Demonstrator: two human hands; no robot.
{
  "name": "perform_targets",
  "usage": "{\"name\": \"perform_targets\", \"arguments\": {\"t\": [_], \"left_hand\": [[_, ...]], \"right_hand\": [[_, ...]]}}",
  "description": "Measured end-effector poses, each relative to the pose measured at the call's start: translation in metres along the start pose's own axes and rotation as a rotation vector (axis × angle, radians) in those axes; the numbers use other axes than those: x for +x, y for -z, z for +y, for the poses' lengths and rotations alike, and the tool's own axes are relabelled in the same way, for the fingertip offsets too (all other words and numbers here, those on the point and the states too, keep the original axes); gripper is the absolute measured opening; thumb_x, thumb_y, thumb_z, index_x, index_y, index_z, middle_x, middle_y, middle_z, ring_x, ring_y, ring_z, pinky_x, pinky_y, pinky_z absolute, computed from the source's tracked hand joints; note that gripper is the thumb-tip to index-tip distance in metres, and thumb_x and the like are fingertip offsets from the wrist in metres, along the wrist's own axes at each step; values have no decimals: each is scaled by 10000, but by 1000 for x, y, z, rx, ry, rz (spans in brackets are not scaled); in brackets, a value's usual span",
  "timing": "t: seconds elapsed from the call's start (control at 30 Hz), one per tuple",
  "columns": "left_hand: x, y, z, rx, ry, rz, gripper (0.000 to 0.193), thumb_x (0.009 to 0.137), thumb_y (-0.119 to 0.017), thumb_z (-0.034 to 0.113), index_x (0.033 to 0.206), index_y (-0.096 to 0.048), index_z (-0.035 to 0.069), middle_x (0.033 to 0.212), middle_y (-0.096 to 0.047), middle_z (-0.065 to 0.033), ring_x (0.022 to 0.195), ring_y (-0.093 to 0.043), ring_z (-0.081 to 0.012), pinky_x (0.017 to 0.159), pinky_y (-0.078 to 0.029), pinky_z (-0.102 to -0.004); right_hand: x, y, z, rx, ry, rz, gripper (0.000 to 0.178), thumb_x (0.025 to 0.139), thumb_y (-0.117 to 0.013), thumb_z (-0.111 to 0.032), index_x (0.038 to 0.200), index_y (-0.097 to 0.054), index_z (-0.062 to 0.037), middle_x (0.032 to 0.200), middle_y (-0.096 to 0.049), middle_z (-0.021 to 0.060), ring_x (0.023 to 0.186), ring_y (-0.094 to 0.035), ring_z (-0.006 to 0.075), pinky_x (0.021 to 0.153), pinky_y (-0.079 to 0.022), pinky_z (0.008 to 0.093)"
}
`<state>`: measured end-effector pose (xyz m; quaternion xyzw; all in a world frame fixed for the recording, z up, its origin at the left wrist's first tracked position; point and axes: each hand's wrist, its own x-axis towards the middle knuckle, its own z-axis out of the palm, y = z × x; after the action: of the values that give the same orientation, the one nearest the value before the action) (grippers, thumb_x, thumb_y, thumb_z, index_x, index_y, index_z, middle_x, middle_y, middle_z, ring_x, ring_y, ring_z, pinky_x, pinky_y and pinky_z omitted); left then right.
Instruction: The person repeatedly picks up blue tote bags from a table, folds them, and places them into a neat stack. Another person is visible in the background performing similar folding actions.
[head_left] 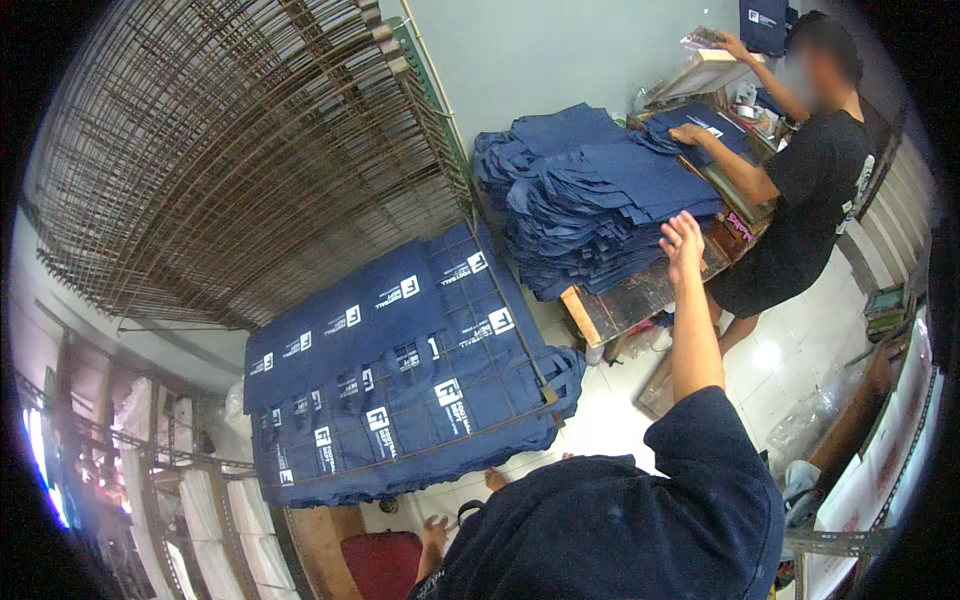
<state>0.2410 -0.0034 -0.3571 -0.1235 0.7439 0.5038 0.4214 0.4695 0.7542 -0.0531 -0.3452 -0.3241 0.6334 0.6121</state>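
Observation:
My right arm reaches forward, and my right hand is raised near the corner of a tall stack of navy fabric pieces. Its fingers are apart with nothing in them, and I cannot tell whether it touches the stack. Low down beside my body is my left hand, empty, fingers spread, close to a dark red seat. Navy printed fabric pieces with white prints lie across a wire drying rack at front left.
At the right, another person handles a navy piece beside a framed screen. The stack sits on a wooden table. Many raised wire racks fill the upper left. Shelving stands at lower left, over a white tiled floor.

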Motion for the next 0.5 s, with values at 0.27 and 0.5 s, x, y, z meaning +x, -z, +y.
{"name": "perform_targets", "arguments": {"t": [0.27, 0.5], "left_hand": [[-15, 2, -19, -15, 151, 40, 373, 849, -551, 196, 1151, -469, -7, 1018, -595, -166, 787, -590, -234, 647, -477, -303], [-31, 16, -61, 201, -110, 284, 413, 780, -660, 247, 1100, -539, 15, 977, -610, -106, 815, -583, -229, 683, -472, -333]], "right_hand": [[66, -29, -14, 491, -114, -106, 939, 775, -620, -454, 1374, -36, -26, 1355, -179, 315, 1251, -281, 415, 1031, -289, 460], [136, -70, 42, 568, -457, -140, 760, 816, -577, -406, 1351, -176, -46, 1312, -248, 322, 1202, -322, 450, 994, -316, 510]]}}
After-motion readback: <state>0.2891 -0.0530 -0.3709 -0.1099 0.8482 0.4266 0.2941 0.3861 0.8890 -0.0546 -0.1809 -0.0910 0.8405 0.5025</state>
